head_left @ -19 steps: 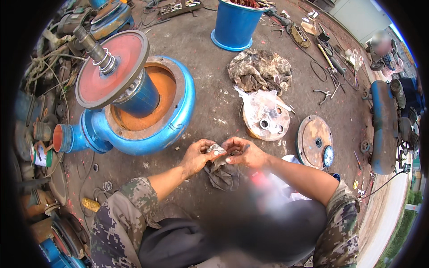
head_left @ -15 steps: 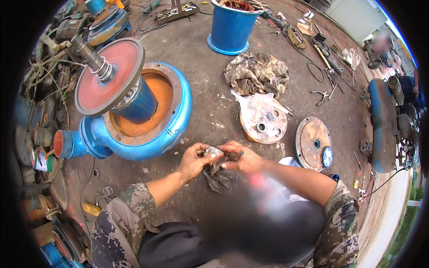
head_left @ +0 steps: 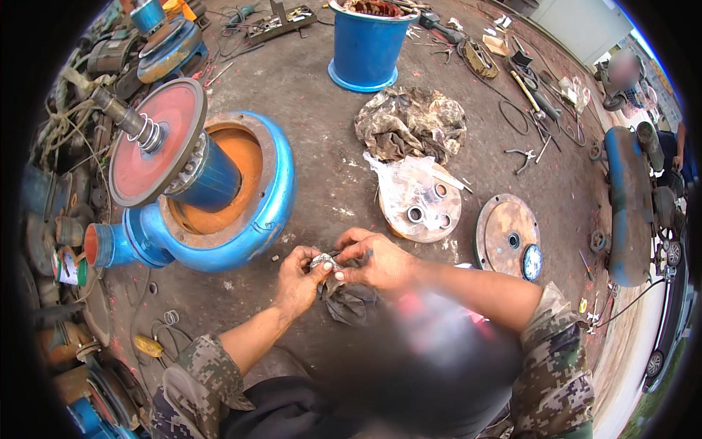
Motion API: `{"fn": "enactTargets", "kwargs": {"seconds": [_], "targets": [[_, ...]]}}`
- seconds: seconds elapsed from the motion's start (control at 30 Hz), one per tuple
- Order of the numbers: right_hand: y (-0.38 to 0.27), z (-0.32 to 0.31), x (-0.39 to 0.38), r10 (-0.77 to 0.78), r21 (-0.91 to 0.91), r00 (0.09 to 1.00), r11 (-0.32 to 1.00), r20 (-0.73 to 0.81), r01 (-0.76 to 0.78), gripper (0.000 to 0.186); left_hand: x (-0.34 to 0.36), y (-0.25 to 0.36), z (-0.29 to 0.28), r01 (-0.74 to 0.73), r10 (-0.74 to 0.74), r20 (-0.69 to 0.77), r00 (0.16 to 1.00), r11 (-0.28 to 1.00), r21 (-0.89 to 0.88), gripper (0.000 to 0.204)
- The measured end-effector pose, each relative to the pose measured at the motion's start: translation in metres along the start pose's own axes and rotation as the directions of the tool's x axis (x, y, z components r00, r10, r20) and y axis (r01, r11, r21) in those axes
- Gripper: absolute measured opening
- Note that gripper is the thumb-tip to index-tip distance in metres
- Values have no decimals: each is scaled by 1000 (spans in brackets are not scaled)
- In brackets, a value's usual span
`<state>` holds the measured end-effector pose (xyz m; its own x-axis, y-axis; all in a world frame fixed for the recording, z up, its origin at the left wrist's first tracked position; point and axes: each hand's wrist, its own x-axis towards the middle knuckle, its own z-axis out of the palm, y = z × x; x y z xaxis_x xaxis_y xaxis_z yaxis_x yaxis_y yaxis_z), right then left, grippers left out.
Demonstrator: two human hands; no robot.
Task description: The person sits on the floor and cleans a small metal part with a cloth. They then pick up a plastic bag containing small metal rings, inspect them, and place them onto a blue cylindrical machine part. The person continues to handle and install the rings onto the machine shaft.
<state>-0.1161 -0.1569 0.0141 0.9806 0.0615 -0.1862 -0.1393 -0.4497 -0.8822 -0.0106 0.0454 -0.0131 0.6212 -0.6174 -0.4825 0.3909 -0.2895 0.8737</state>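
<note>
Grey rag bunches between left hand and right hand, both pinching its top, above stained brown ground; at left, a labelled tin, print illegible.

A machinery repair workshop, open to the outdoors at the right, is being indicated by the stained floor, on which a blue volute pump casing, a blue motor housing, pliers and a wheeled air compressor are being supported. Heaped machine parts are being kept at the left, and a parked car is being glimpsed beyond.
</note>
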Motion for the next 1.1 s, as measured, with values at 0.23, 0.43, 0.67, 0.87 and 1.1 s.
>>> {"fn": "enactTargets", "kwargs": {"seconds": [0.23, 0.43, 0.67, 0.87, 1.1], "targets": [[-68, -67, 22, 244, -303, 964, 915, -110, -266, 64, 49, 90, 21, -95, 95, 46, 994, 995, 7, 24], [-109, -44, -8, 77, -52, 807, 990, -586, -132, 84, 29, 183, 40, -70, 69, 60, 996, 998, 5, 39], [-125, -56, -14, 56, -353, 861, 897, -505, -265, 103, -11, 178, 67, -210, 203, -67, 977, 970, -124, 44], [-110, -47, -6, 220, -403, 864, 814, -453, -419, 104, -38, 155, 77, -245, 241, -60, 969, 967, -70, 32], [-110, -64, -16, 312, -459, 844, 730, -436, -507, 117, -60, 131, 75, -433, 416, 121, 901, 861, 267, 30]]}}
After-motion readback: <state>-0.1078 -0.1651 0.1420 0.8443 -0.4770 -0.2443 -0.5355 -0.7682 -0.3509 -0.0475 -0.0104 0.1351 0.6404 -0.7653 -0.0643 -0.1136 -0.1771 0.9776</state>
